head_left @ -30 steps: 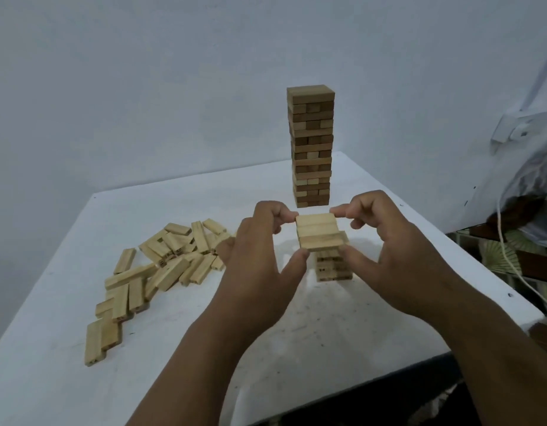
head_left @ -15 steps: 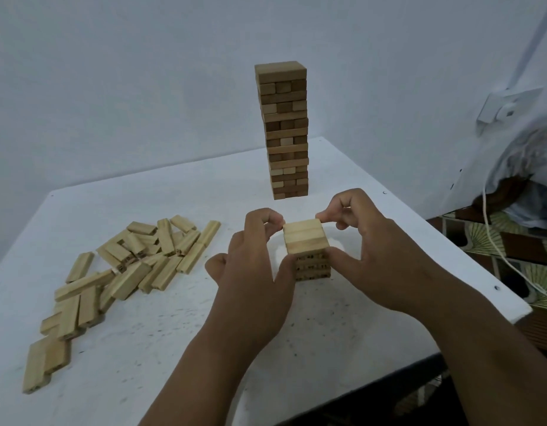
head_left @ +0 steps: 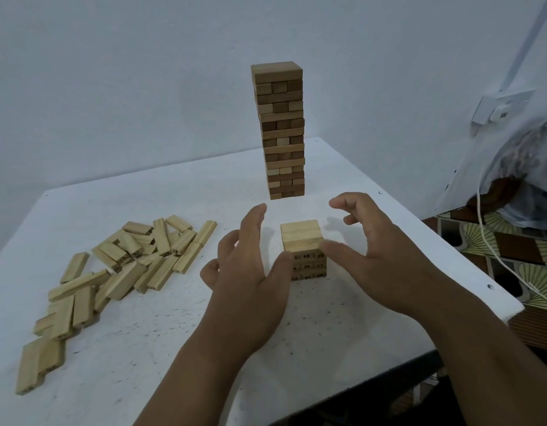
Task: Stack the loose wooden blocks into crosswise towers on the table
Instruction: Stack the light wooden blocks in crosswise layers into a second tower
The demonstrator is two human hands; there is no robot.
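Short tower (head_left: 303,247) top blocks run left-right, between both open hands.

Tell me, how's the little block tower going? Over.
Both hands open: left hand and right hand either side of the small tower, thumbs at its near corners. Tower upright. Loose blocks wait left. Nothing blocking.

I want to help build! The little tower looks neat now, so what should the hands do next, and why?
Probably the left hand should reach over to the loose blocks and pick some up. Both hands are open around the short tower, the right hand too, holding nothing. Its top layer looks full and flat, and many blocks lie unstacked.
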